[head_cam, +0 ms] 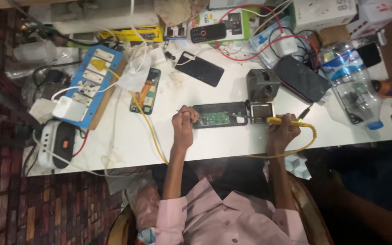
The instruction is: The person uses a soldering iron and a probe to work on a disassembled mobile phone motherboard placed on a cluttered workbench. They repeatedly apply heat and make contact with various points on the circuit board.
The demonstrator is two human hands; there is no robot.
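- Under the hands, the white bench point(214, 136) was hard and flat, crowded with cables, boxes and a bottle point(355, 86) beside a brick-patterned floor.
- Mid-bench lay the opened phone point(219, 115), light, stiff, its bare green board fragile; best gripped by its edges.
- The right hand point(283, 130) was clamped on a yellow soldering iron point(275, 120).
- The left hand point(184, 121) pinched a thin tool at the phone's end.

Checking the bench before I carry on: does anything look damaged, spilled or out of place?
Nothing is spilled. The phone between the hands lies opened with its green board bare, and a second opened phone sits askew near the blue power strip. Cables tangle across the table.
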